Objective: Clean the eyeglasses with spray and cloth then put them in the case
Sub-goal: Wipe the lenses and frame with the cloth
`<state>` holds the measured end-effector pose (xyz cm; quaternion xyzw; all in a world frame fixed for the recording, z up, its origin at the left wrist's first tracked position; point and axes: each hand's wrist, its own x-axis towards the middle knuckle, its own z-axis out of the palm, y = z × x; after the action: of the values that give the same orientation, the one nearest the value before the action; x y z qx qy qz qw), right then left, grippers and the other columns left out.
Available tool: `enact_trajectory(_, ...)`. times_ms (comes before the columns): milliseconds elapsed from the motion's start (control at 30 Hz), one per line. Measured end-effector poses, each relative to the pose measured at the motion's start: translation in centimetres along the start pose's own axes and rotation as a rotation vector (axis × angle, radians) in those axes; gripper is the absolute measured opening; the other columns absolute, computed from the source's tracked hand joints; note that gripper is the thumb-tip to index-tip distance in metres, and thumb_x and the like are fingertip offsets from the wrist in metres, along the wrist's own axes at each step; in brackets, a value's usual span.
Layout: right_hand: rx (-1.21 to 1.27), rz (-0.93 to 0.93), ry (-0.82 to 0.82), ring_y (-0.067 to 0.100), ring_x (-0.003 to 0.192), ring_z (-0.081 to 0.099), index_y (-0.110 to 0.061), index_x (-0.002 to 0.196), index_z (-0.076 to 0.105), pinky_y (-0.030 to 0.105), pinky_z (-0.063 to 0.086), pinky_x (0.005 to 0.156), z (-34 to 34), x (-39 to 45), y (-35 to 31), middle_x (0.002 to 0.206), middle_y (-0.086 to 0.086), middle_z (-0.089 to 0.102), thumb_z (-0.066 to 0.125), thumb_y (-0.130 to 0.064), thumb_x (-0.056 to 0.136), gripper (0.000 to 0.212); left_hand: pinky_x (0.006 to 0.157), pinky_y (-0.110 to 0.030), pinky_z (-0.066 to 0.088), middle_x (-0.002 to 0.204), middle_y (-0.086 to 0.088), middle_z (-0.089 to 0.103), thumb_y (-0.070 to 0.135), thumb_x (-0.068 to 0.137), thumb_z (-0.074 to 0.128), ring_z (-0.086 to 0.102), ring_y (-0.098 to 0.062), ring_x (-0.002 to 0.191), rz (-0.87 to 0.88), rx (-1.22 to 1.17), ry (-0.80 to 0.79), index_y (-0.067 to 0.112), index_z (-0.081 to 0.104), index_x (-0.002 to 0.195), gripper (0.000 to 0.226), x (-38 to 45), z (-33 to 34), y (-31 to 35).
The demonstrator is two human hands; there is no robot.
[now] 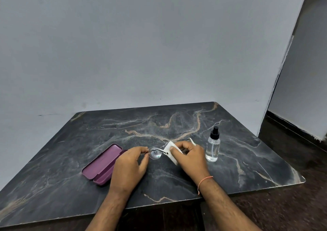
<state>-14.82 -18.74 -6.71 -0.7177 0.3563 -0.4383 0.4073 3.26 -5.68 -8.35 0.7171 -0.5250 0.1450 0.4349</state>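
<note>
Thin-framed eyeglasses (155,153) are held just above the dark marble table (123,128), their left lens speckled with droplets. My left hand (130,167) pinches the frame at its left end. My right hand (190,157) grips a folded white cloth (170,151) wrapped over the right lens. One temple tip (192,141) sticks out behind my right hand. A purple glasses case (104,163) lies open to the left of my left hand. To the right of my right hand stands a clear spray bottle (213,146) with a black nozzle.
The table's front edge (159,204) runs close to my forearms, and its right corner (303,178) is rounded. A grey wall (141,53) stands behind the table. Dark floor (292,151) shows at the right.
</note>
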Motion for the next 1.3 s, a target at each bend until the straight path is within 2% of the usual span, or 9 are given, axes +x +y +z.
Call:
enact_trajectory(133,-0.040,-0.010,-0.031,-0.004,0.061,0.061,-0.029,0.077,0.084,0.010,0.045,0.062,-0.1,-0.1,-0.2,0.070,-0.019,0.074,0.083,-0.021,0.084,0.010,0.074,-0.006,0.050,0.092,0.018,0.079,0.016,0.090,0.085,0.071,0.004,0.082,-0.050,-0.059,0.000,0.022,0.082,0.098,0.011,0.1,-0.1,0.1)
enact_trajectory(267,-0.118,-0.049,-0.097,-0.003,0.064,0.062,-0.031,0.076,0.083,0.011,0.043,0.062,0.1,-0.3,-0.3,0.073,-0.022,0.073,0.082,-0.025,0.082,0.009,0.071,-0.012,0.051,0.087,0.020,0.077,0.020,0.092,0.084,0.070,0.004,0.079,-0.069,-0.078,0.018,0.024,0.080,0.093,0.006,0.2,-0.3,0.2)
enact_trajectory(433,-0.181,-0.077,-0.111,0.002,0.066,0.064,-0.043,0.068,0.078,0.020,0.049,0.062,0.4,-0.5,-0.3,0.075,-0.018,0.073,0.073,-0.056,0.069,0.014,0.072,-0.014,0.053,0.087,0.018,0.077,0.020,0.094,0.083,0.070,0.003,0.080,-0.084,-0.094,0.035,0.022,0.079,0.093,0.004,0.1,-0.2,0.1)
enact_trajectory(600,-0.083,-0.015,-0.040,-0.001,0.056,0.056,-0.027,0.068,0.079,0.017,0.043,0.057,0.2,-0.2,-0.2,0.064,-0.014,0.070,0.082,-0.027,0.077,0.010,0.070,-0.021,0.055,0.086,0.016,0.076,0.019,0.094,0.082,0.069,0.000,0.078,-0.103,-0.079,0.045,0.021,0.078,0.092,0.005,0.2,-0.1,0.1)
enact_trajectory(733,-0.051,0.046,0.059,0.000,0.057,0.060,-0.028,0.069,0.078,0.024,0.050,0.061,-0.1,0.0,0.0,0.061,-0.012,0.071,0.079,-0.033,0.078,0.011,0.070,-0.011,0.049,0.085,0.018,0.076,0.018,0.093,0.083,0.068,0.003,0.077,-0.109,-0.076,0.052,0.022,0.078,0.092,0.007,0.2,-0.2,-0.1)
enact_trajectory(900,-0.303,-0.016,0.158,0.005,0.069,0.068,-0.034,0.076,0.080,0.033,0.057,0.070,0.3,-0.1,0.5,0.063,-0.016,0.072,0.073,-0.052,0.089,0.023,0.068,-0.007,0.045,0.084,0.016,0.075,0.017,0.093,0.083,0.066,0.001,0.074,-0.088,-0.067,0.041,0.021,0.077,0.092,0.007,0.2,-0.3,0.0)
enact_trajectory(1000,-0.503,-0.105,0.190,0.012,0.073,0.069,-0.036,0.087,0.082,0.037,0.056,0.068,0.7,-0.3,0.4,0.071,-0.010,0.073,0.064,-0.057,0.094,0.029,0.068,-0.009,0.046,0.085,0.015,0.075,0.016,0.093,0.083,0.067,-0.001,0.075,-0.078,-0.052,0.036,0.021,0.077,0.093,0.007,0.2,-0.3,0.1)
enact_trajectory(1100,-0.713,-0.166,0.152,0.020,0.075,0.071,-0.034,0.091,0.080,0.036,0.053,0.062,1.1,-0.6,0.1,0.076,-0.004,0.074,0.056,-0.055,0.097,0.032,0.069,-0.008,0.046,0.086,0.015,0.075,0.016,0.093,0.082,0.068,-0.002,0.076,-0.063,-0.044,0.037,0.020,0.077,0.093,0.007,0.1,-0.4,0.2)
enact_trajectory(1300,-0.899,-0.176,-0.011,0.024,0.084,0.070,-0.021,0.086,0.069,0.036,0.038,0.062,1.3,-0.1,0.4,0.084,-0.001,0.072,0.048,-0.055,0.100,0.043,0.070,-0.023,0.054,0.088,0.014,0.075,0.015,0.093,0.083,0.069,-0.003,0.078,-0.013,-0.065,0.043,0.019,0.076,0.093,0.008,0.1,-0.4,0.1)
